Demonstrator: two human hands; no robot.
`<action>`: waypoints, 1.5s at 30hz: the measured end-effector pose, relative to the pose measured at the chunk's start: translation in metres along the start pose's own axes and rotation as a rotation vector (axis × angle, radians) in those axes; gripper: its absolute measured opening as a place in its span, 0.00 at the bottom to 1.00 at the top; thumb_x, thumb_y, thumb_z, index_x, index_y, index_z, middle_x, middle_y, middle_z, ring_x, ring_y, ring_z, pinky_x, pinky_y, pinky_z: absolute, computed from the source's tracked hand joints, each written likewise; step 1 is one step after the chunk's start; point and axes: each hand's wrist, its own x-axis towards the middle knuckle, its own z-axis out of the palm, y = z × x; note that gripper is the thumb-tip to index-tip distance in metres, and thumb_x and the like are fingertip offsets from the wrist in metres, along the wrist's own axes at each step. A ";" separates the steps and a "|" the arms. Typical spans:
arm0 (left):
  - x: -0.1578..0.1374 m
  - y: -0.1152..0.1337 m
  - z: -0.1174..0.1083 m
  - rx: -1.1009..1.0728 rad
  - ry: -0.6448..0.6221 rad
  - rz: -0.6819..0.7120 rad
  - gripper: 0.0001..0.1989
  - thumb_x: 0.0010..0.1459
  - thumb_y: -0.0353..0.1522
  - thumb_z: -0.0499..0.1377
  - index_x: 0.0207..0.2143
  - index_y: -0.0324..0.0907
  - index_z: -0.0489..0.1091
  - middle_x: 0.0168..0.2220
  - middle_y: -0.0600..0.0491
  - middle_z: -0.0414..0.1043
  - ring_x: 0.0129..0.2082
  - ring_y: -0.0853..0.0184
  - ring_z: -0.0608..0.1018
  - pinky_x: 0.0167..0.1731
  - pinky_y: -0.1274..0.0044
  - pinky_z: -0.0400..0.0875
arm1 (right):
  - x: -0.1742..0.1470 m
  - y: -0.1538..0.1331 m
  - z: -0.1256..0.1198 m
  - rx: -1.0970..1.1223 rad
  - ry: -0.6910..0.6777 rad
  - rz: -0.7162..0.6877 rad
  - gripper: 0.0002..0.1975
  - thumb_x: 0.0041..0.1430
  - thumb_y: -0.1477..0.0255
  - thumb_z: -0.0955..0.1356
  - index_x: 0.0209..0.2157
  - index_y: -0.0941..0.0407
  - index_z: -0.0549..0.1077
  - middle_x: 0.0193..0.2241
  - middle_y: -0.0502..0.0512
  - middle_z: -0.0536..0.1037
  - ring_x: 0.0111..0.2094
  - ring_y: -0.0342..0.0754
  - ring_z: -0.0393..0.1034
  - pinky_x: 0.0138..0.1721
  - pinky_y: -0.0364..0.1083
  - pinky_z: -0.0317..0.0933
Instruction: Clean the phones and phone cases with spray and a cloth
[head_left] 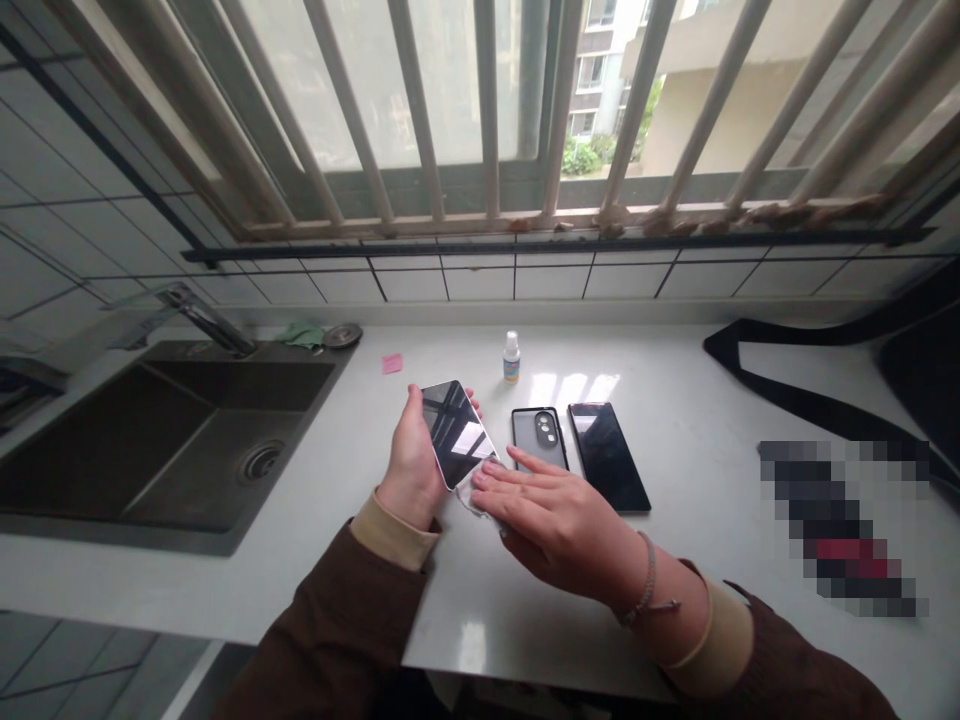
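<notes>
A smartphone [459, 432] with a dark, glossy screen rests in my left hand [411, 455], thumb along one edge and fingertips around the other. Against its lower end my right hand [547, 512] presses a pale cloth [471, 492], partly hidden under the fingers. Just right of the held phone lies a black-rimmed phone case [529, 432] with a camera cutout, its near end covered by my right hand. Beside the case a second dark phone [609, 455] lies flat. Behind them stands a small white spray bottle [511, 360].
A dark sink [300, 440] with a faucet [210, 318] is set into the white countertop [322, 575] on the left. A green cloth [301, 335], a metal drain strainer [343, 335] and a pink paper [392, 363] lie near it. A black strap [787, 328] curves across the right side.
</notes>
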 end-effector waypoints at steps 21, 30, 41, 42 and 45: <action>-0.007 -0.008 -0.002 0.144 -0.195 -0.099 0.33 0.74 0.50 0.47 0.46 0.32 0.80 0.33 0.40 0.82 0.29 0.58 0.84 0.35 0.68 0.82 | 0.000 0.009 0.006 -0.055 0.084 0.144 0.21 0.67 0.82 0.65 0.58 0.59 0.77 0.58 0.63 0.81 0.63 0.51 0.74 0.69 0.53 0.65; 0.018 0.035 -0.018 0.202 0.016 0.012 0.29 0.76 0.45 0.47 0.44 0.29 0.78 0.35 0.36 0.84 0.29 0.58 0.86 0.32 0.70 0.82 | -0.001 0.000 -0.001 0.067 0.141 0.007 0.16 0.64 0.78 0.68 0.52 0.56 0.78 0.49 0.57 0.87 0.51 0.48 0.83 0.62 0.49 0.73; 0.032 0.067 -0.055 0.587 0.099 -0.085 0.25 0.71 0.48 0.54 0.41 0.36 0.78 0.32 0.39 0.83 0.24 0.56 0.84 0.25 0.67 0.80 | -0.005 0.006 0.004 0.051 0.165 0.031 0.16 0.62 0.79 0.68 0.51 0.56 0.77 0.45 0.56 0.87 0.45 0.50 0.85 0.56 0.51 0.78; 0.035 0.067 -0.057 0.639 0.104 -0.054 0.25 0.72 0.48 0.53 0.41 0.36 0.77 0.32 0.39 0.83 0.25 0.56 0.84 0.26 0.68 0.81 | -0.005 0.006 0.005 0.053 0.166 0.032 0.16 0.62 0.79 0.68 0.51 0.56 0.77 0.45 0.56 0.87 0.45 0.51 0.85 0.56 0.52 0.78; 0.044 0.065 -0.060 0.849 0.109 0.102 0.22 0.70 0.48 0.55 0.42 0.37 0.77 0.30 0.44 0.82 0.25 0.59 0.83 0.26 0.71 0.78 | -0.005 0.006 0.006 0.061 0.171 0.038 0.17 0.62 0.79 0.68 0.51 0.55 0.77 0.44 0.56 0.87 0.44 0.52 0.85 0.54 0.53 0.79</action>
